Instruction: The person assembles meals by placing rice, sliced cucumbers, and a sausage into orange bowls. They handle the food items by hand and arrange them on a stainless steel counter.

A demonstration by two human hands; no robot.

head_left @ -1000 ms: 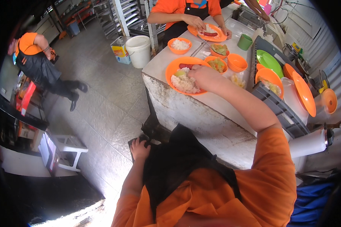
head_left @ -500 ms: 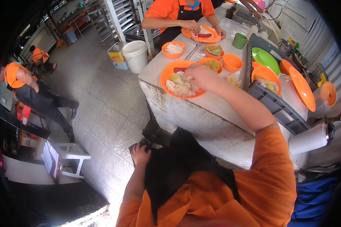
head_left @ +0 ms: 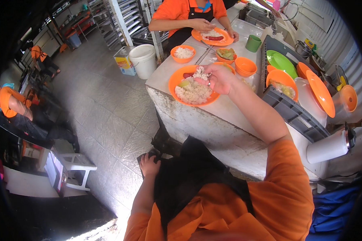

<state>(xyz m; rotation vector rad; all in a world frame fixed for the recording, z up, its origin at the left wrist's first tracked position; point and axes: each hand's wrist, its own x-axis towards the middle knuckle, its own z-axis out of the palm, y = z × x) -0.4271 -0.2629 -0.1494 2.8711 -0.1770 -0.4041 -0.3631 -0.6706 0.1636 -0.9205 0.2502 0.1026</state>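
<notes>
My right hand [head_left: 220, 79] is raised just over an orange plate [head_left: 172, 91], palm turned partly up, with a clump of rice [head_left: 200, 73] held at its fingertips. On the plate lie a mound of white rice [head_left: 194, 93], a red sausage [head_left: 187, 75] and a pale green piece of food [head_left: 184, 83]. Some of the plate's far right side is hidden behind my hand. My left hand [head_left: 149, 164] rests on something black by my knee, its fingers spread and holding nothing.
Orange bowls of rice [head_left: 183, 54] and cut vegetables [head_left: 227, 55], stacked orange bowls [head_left: 245, 66] and a green cup [head_left: 253, 43] share the counter. A grey crate [head_left: 295, 109] of dishes stands right. Across, a co-worker's hand [head_left: 204, 25] is over another orange plate [head_left: 229, 40].
My right hand has lifted from the plate and turned, bringing up a clump of rice. My left hand has stayed put. People at the left have shifted.
</notes>
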